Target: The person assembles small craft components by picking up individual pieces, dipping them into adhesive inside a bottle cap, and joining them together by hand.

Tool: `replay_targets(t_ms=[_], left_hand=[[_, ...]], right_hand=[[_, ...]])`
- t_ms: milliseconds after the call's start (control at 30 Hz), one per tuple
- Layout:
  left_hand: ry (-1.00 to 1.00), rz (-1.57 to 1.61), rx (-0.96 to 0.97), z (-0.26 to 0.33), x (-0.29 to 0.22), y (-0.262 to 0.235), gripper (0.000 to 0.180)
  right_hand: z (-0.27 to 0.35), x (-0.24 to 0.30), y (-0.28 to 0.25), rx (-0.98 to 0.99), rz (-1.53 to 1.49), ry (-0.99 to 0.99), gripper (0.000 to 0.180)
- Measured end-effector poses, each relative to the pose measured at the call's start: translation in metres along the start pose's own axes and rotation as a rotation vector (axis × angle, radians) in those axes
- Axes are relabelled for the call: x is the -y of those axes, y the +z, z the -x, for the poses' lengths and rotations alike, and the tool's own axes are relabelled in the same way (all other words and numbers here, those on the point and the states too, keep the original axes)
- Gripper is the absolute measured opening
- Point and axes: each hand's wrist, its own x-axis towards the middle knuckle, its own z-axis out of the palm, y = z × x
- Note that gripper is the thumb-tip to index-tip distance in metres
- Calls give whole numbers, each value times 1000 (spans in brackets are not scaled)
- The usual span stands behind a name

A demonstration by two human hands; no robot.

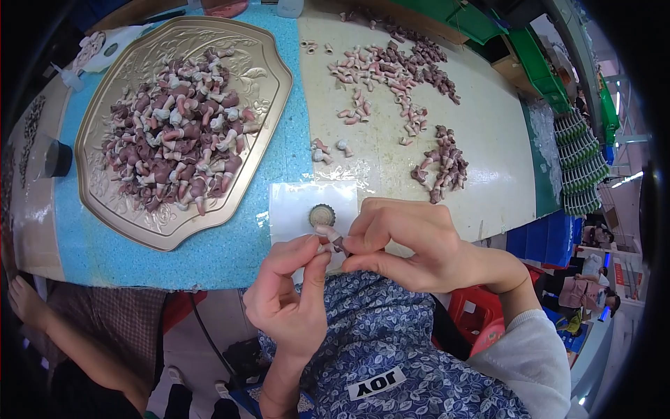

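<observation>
A small pink-and-brown piece (331, 234) is held over a white sheet (289, 206), at six o'clock from a round ridged cap (322, 216); it is pinched between thumb and forefinger by the left hand (287, 288), at seven o'clock, and its brown part is gripped by the fingertips of the right hand (413, 244), at three o'clock; whether it is fully joined cannot be told; at ten o'clock, a large heap of pieces (171, 136) is borne by a gold tray (257, 64); much appears to have been done, as pink, white and brown seem to be joined there; apparently left are the pale parts (370, 70), scattered between twelve and one o'clock, and the brown parts (447, 167), clustered at one and two o'clock.
</observation>
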Motion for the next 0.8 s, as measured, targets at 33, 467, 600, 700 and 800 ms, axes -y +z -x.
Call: replay_targets(t_ms=[33, 467, 600, 700, 800], left_hand=[[0, -3, 1, 1, 1, 2, 20], [209, -199, -106, -3, 3, 3, 20], [246, -114, -14, 2, -3, 5, 20], [-154, 329, -3, 1, -23, 4, 18], [-214, 344, 303, 0, -18, -12, 17]], right_hand=[[0, -2, 4, -2, -2, 0, 21], [8, -2, 11, -159, -71, 52, 22], [15, -3, 9, -124, -93, -10, 19], [19, 1, 2, -107, -93, -88, 11], [24, 7, 5, -145, -103, -104, 9]])
